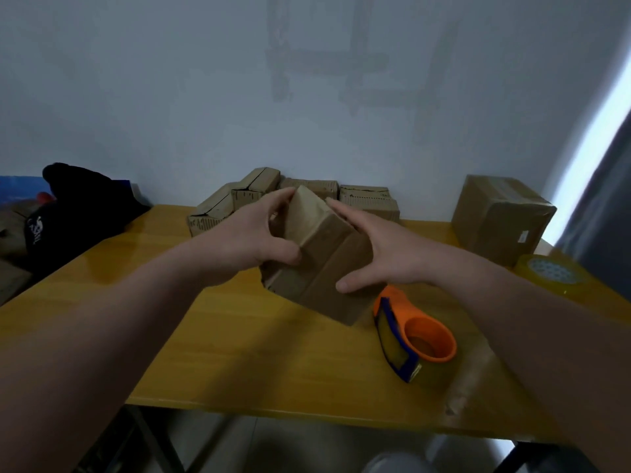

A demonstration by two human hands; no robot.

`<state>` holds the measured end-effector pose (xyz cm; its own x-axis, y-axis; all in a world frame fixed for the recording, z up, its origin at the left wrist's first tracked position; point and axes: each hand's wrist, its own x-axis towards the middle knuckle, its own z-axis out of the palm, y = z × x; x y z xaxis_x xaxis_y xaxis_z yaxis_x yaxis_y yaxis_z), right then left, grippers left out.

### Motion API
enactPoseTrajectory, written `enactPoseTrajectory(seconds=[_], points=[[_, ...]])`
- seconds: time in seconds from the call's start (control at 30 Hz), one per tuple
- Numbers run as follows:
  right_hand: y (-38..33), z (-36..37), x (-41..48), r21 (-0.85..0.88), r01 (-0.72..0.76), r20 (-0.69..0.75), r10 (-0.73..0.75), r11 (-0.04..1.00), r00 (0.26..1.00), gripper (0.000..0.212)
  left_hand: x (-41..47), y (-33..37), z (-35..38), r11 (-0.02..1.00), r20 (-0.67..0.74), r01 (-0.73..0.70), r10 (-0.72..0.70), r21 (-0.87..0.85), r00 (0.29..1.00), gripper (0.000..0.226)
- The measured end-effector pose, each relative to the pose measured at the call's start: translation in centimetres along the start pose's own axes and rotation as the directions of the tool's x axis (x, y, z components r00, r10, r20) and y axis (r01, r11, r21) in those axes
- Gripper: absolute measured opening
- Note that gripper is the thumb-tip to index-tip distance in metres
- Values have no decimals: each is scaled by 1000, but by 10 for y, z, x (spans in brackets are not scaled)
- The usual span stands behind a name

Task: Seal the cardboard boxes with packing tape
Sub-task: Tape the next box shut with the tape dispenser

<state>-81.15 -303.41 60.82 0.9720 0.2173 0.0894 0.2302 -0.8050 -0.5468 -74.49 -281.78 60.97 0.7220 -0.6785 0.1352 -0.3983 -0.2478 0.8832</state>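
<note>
1. Centre of the frame: a small cardboard box (324,257) is up on a tilt, one corner pointing towards the wall, both hands on it.
2. The left hand (252,233) grips its upper left side. Its fingers (280,201) curl over the top edge and the thumb clamps the near face.
3. The right hand (386,257) takes the right side. Its fingers (341,209) are stretched along the far face, close together, with the thumb pressed low on the near face, so the box is pinched between them.
4. The box's lowest corner hangs close over the yellow table (239,353). I cannot tell whether it touches.
5. Just right of that corner, lower right of centre, an orange and blue tape dispenser (413,336) lies on its side on the table.
6. At the right edge a roll of tape (546,273) sits flat.
7. Behind it, against the wall, stands a bigger box (502,216).
8. At the back, centre, a pile of small boxes (239,203) is heaped against the wall, just behind the hands.
9. At far left a dark cloth (78,213) is bundled by the table's end.
</note>
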Motion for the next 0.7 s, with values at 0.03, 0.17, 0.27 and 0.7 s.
enactPoseTrajectory(seconds=[0.03, 0.17, 0.27, 0.7], points=[[2, -7, 1, -32, -3, -30, 2, 999, 1000, 116, 7, 2, 1, 999, 21, -25, 25, -22, 999, 103], [27, -34, 7, -170, -69, -161, 42, 983, 986, 116, 42, 6, 12, 995, 94, -88, 83, 48, 992, 96], [59, -50, 13, -232, -174, -257, 112, 957, 960, 116, 76, 0, 18, 935, -4, -90, 97, 344, 995, 96], [205, -87, 85, -544, -561, -486, 311, 624, 817, 93, 209, -59, 41, 441, -31, 76, -107, 894, 994, 64]])
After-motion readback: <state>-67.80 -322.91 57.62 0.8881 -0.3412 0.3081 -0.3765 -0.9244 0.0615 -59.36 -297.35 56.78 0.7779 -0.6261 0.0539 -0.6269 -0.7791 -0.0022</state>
